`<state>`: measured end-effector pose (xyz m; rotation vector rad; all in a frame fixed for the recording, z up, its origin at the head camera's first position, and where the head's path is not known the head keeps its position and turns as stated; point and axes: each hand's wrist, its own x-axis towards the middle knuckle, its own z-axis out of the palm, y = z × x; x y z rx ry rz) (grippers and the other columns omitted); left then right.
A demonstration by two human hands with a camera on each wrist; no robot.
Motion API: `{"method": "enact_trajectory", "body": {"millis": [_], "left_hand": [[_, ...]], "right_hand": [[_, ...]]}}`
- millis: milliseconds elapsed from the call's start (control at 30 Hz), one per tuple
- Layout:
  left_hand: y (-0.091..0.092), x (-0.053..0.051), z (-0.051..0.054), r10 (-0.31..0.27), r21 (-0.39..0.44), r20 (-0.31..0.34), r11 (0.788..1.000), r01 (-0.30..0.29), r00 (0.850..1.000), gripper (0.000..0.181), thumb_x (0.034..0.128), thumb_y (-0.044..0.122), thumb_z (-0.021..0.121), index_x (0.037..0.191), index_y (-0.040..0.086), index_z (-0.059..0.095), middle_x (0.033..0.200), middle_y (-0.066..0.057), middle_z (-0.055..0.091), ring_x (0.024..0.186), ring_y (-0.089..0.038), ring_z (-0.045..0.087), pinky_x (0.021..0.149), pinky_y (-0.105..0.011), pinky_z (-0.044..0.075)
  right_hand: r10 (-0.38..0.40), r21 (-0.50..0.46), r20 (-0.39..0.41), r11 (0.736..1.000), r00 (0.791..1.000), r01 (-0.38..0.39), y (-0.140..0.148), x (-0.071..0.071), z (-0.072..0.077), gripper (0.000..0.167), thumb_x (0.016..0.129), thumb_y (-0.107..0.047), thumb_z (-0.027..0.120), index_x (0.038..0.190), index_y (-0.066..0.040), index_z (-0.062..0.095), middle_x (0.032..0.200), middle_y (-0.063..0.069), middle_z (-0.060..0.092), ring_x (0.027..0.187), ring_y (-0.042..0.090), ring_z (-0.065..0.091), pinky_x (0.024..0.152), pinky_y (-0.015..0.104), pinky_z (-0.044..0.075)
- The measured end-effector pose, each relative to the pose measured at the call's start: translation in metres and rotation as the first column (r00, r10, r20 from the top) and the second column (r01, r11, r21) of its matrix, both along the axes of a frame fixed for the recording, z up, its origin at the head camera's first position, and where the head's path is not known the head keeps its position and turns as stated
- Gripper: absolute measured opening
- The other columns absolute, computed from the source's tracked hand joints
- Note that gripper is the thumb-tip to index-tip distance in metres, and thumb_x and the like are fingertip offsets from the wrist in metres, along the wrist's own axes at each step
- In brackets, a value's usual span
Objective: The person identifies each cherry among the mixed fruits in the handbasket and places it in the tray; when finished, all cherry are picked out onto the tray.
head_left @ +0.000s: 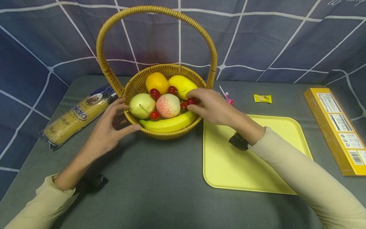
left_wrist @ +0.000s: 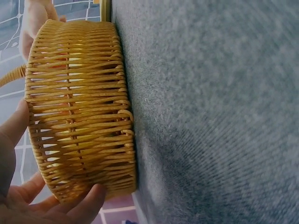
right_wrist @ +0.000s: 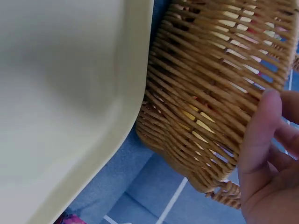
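A wicker basket (head_left: 168, 135) with a tall hoop handle holds an orange (head_left: 157, 83), a yellow mango-like fruit (head_left: 182, 85), a green pear-like fruit (head_left: 142, 106), a peach (head_left: 168, 106), a banana (head_left: 171, 123) and several cherries. My left hand (head_left: 107, 130) grips the basket's left side, thumb at the front rim; in the left wrist view its fingers (left_wrist: 88, 203) touch the woven wall. Over the right rim, my right hand (head_left: 214, 106) pinches a dark red cherry (head_left: 191, 101) between thumb and fingers. In the right wrist view the thumb (right_wrist: 264, 121) is by the rim; the cherry is hidden there.
A yellow tray (head_left: 228, 171) lies under my right forearm, close to the basket. Packaged spaghetti (head_left: 77, 116) lies at left. Behind the tray are a lollipop (head_left: 228, 98) and a yellow-wrapped candy (head_left: 262, 98). A long orange-yellow box (head_left: 334, 127) lies at far right.
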<state>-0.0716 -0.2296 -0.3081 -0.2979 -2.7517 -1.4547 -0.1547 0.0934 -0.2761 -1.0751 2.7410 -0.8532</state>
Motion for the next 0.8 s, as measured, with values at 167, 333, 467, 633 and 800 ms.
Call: {"method": "enact_trajectory", "body": {"millis": [167, 333, 467, 633, 800], "left_hand": [[0.0, 0.001, 0.0, 0.014, 0.001, 0.0, 1.0, -0.014, 1.0, 0.055, 0.0851, 0.013, 0.08, 0.128, -0.002, 0.048, 0.159, -0.009, 0.024, 0.134, -0.037, 0.039, 0.107, -0.053, 0.042], [0.0, 0.001, 0.0, 0.018, 0.009, 0.003, 1.0, -0.018, 1.0, 0.055, 0.0852, 0.012, 0.08, 0.127, -0.001, 0.047, 0.159, -0.008, 0.024, 0.135, -0.036, 0.039, 0.107, -0.051, 0.043], [0.0, 0.001, 0.0, 0.023, 0.008, 0.001, 1.0, -0.023, 1.0, 0.054, 0.0849, 0.012, 0.08, 0.126, -0.002, 0.048, 0.159, -0.009, 0.024, 0.134, -0.036, 0.04, 0.106, -0.049, 0.044], [0.001, 0.002, 0.0, 0.028, 0.005, -0.007, 1.0, -0.028, 1.0, 0.054, 0.0843, 0.012, 0.08, 0.125, -0.004, 0.049, 0.158, -0.01, 0.024, 0.133, -0.037, 0.042, 0.106, -0.044, 0.045], [0.002, 0.003, -0.001, 0.028, -0.002, -0.03, 1.0, -0.028, 0.999, 0.053, 0.0841, 0.013, 0.081, 0.125, -0.005, 0.052, 0.158, -0.009, 0.025, 0.13, -0.037, 0.044, 0.104, -0.039, 0.047]], "right_hand": [[0.008, -0.087, -0.033, 0.996, 0.999, -0.011, 0.008, 0.015, 0.004, 0.029, 0.096, -0.021, 0.067, 0.12, -0.005, 0.067, 0.11, 0.003, 0.068, 0.092, 0.016, 0.06, 0.085, 0.034, 0.051], [0.009, -0.195, -0.082, 0.981, 0.997, -0.025, 0.017, 0.029, 0.004, 0.029, 0.095, -0.016, 0.069, 0.121, -0.004, 0.066, 0.111, 0.003, 0.068, 0.092, 0.015, 0.061, 0.085, 0.037, 0.054], [0.01, -0.256, -0.144, 0.966, 0.989, -0.047, 0.023, 0.039, 0.006, 0.028, 0.092, -0.012, 0.071, 0.118, -0.004, 0.067, 0.108, 0.002, 0.069, 0.093, 0.013, 0.063, 0.083, 0.034, 0.054], [-0.003, -0.272, -0.18, 0.961, 0.984, -0.047, 0.035, 0.051, 0.009, 0.027, 0.09, -0.01, 0.073, 0.116, -0.005, 0.068, 0.106, -0.002, 0.069, 0.094, 0.01, 0.062, 0.062, 0.024, 0.052], [-0.025, -0.27, -0.186, 0.962, 0.982, -0.027, 0.052, 0.062, 0.01, 0.027, 0.088, -0.007, 0.074, 0.115, -0.01, 0.07, 0.102, -0.008, 0.068, 0.091, 0.006, 0.06, 0.051, 0.018, 0.046]]}}
